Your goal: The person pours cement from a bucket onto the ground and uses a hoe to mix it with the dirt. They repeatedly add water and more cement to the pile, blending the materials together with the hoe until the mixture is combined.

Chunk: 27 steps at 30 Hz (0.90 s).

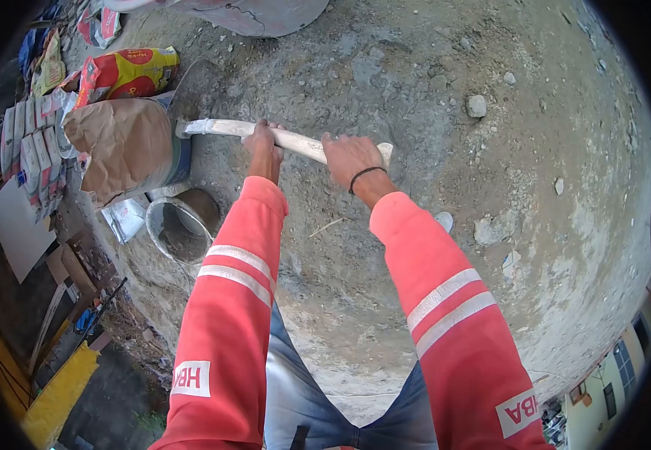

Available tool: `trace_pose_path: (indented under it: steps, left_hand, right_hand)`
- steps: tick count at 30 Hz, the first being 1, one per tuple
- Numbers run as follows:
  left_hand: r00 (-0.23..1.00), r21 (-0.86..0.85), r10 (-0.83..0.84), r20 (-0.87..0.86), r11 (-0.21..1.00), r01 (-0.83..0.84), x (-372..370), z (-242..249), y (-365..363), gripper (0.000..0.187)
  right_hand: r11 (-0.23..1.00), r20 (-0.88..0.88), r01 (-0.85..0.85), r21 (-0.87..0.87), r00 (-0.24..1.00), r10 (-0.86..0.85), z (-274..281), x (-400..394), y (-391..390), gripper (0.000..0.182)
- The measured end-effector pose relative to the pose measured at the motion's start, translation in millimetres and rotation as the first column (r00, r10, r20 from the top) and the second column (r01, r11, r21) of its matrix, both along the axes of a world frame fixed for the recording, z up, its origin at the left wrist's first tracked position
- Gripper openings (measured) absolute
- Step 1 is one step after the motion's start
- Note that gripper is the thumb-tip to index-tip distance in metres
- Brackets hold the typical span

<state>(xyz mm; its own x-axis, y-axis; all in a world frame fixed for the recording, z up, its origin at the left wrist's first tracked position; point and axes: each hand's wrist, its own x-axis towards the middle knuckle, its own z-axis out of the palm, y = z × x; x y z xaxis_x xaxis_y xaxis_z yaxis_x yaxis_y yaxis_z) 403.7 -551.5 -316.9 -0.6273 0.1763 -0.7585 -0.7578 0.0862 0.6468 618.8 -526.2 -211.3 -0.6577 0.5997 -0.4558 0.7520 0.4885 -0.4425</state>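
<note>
A hoe with a pale wooden handle (300, 143) lies across my view, held in both hands above the ground. My left hand (263, 144) is closed around the middle of the handle. My right hand (353, 160), with a dark band at the wrist, is wrapped round it near the butt end. At the far left end, white wrapping covers the handle beside the collar. The hoe's grey, dirt-coated blade (196, 88) spreads out there, close to a drum topped with brown paper (121, 146).
A grey bucket (177, 225) stands on the ground left of my arms. Beyond the drum lie a red and yellow sack (132, 73) and stacked packs (34, 150). A large tub (265, 16) is at the top edge. Loose stones (476, 106) dot the rough ground to the right.
</note>
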Motion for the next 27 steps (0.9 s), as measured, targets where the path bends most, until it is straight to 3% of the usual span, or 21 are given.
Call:
trace_pose_path:
  steps: [3, 5, 7, 9, 11, 13, 15, 18, 20, 24, 25, 27]
  left_hand:
    - [0.988, -0.074, -0.117, 0.103, 0.989, 0.125, 26.0, -40.4, 30.5, 0.033]
    - [0.955, -0.394, -0.296, 0.009, 0.877, 0.276, 59.3, -25.4, 33.5, 0.041]
    - [0.905, -0.454, -0.426, -0.002, 0.807, 0.379, 93.0, -7.5, 13.6, 0.021]
    - [0.827, -0.479, -0.560, 0.036, 0.717, 0.506, 125.8, -0.1, -13.8, 0.019]
    - [0.821, -0.444, -0.562, 0.104, 0.712, 0.544, 161.0, 9.5, -39.8, 0.016]
    - [0.851, -0.361, -0.510, 0.125, 0.776, 0.518, 196.9, 25.6, -69.5, 0.016]
    - [0.913, -0.268, -0.367, 0.180, 0.874, 0.405, 231.2, 55.3, -94.8, 0.032]
    - [0.929, -0.271, -0.338, 0.148, 0.890, 0.367, 262.6, 87.4, -110.4, 0.024]
    - [0.984, -0.201, -0.125, 0.127, 0.968, 0.149, 268.4, 97.1, -104.4, 0.018]
    - [0.998, -0.023, 0.026, 0.052, 0.999, -0.025, 205.4, 41.1, -43.8, 0.011]
    - [0.999, -0.008, 0.020, 0.049, 1.000, -0.020, 183.6, 22.1, -21.1, 0.011]
    - [0.996, -0.012, -0.004, 0.093, 1.000, 0.005, 152.9, -18.0, 26.9, 0.014]
  right_hand:
    - [0.990, 0.101, 0.066, -0.122, 0.993, -0.054, -4.7, 25.8, 22.3, 0.037]
    - [0.944, 0.179, 0.190, -0.269, 0.973, -0.145, 4.9, 44.1, 0.1, 0.035]
    - [0.895, 0.235, 0.291, -0.338, 0.947, -0.219, 27.7, 62.8, -32.6, 0.037]
    - [0.850, 0.303, 0.380, -0.364, 0.912, -0.277, 54.5, 86.9, -63.7, 0.038]
    - [0.836, 0.331, 0.421, -0.351, 0.891, -0.310, 73.9, 113.4, -90.1, 0.040]
    - [0.837, 0.371, 0.426, -0.345, 0.880, -0.295, 88.5, 144.5, -119.8, 0.041]
    - [0.855, 0.434, 0.414, -0.312, 0.863, -0.260, 103.9, 172.7, -147.1, 0.045]
    - [0.904, 0.454, 0.340, -0.258, 0.869, -0.197, 103.4, 211.7, -167.7, 0.050]
    - [0.931, 0.447, 0.287, -0.223, 0.879, -0.164, 91.0, 221.3, -158.7, 0.052]
    - [0.998, 0.236, 0.022, -0.064, 0.972, -0.007, 28.8, 181.0, -61.6, 0.046]
    - [0.999, 0.155, -0.014, 0.049, 0.988, 0.006, 10.5, 167.1, -36.7, 0.044]
    - [0.995, 0.155, -0.042, 0.087, 0.988, 0.028, -4.6, 136.7, 20.6, 0.035]
